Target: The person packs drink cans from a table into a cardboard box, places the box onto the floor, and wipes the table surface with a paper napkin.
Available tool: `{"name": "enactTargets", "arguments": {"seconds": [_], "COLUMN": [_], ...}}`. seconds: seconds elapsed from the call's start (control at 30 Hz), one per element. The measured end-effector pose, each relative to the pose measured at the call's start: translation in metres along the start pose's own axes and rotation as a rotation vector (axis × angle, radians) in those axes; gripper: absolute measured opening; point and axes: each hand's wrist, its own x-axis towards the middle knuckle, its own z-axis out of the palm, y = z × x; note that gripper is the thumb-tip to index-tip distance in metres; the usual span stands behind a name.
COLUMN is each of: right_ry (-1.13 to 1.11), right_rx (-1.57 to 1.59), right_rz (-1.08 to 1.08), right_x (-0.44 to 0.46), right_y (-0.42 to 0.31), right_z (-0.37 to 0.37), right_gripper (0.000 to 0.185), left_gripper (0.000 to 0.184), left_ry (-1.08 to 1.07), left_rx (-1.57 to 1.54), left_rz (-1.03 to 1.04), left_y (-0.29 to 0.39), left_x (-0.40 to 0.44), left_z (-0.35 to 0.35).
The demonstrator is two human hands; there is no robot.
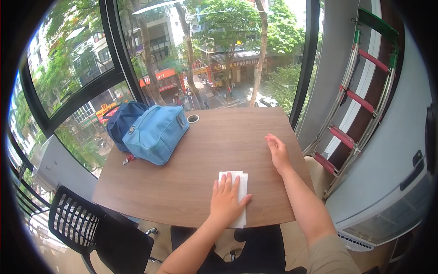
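My left hand (226, 198) lies flat on folded white paper sheets (242, 182), perhaps napkins, near the front edge of the wooden table (200, 155). Its fingers are stretched out and slightly spread, with the thumb reaching to the right past the sheets. My right hand (277, 153) is over the right side of the table, turned on its edge, with its fingers extended and nothing visible in it. Whether it touches the tabletop I cannot tell.
A light blue bag (157, 134) leans against a dark blue bag (119, 125) at the back left. Nearby are a small round white-rimmed object (193, 118) with a dark middle and a red-and-white item (128, 159). A black chair (86, 223) stands left; a ladder (351, 100) leans right.
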Motion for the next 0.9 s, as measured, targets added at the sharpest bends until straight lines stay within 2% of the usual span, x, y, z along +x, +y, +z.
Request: {"name": "enactTargets", "arguments": {"seconds": [0.27,0.5,0.6,0.67,0.9], "right_ry": [-0.139,-0.234,-0.202,-0.156,-0.198], "right_rx": [-0.132,-0.190,-0.184,-0.228,-0.208], "right_rz": [-0.004,0.005,-0.012,-0.048,0.002], "right_x": [-0.004,-0.002,-0.005,-0.005,-0.006], "right_y": [-0.008,-0.001,-0.002,-0.004,-0.016], "right_z": [-0.002,0.002,0.002,0.004,0.007], "right_gripper": [0.057,0.058,0.059,0.060,0.063], "left_gripper": [0.081,0.076,0.075,0.078,0.086], "left_ry": [-0.091,-0.049,-0.013,-0.021,-0.082], "left_rx": [0.076,0.123,0.154,0.154,0.144], "left_rz": [-0.082,-0.234,-0.305,-0.341,-0.284], "left_y": [-0.085,-0.193,-0.239,-0.255,-0.272], "left_x": [-0.024,-0.048,-0.056,-0.056,-0.054], "left_z": [-0.041,-0.083,-0.087,-0.095,-0.109]}}
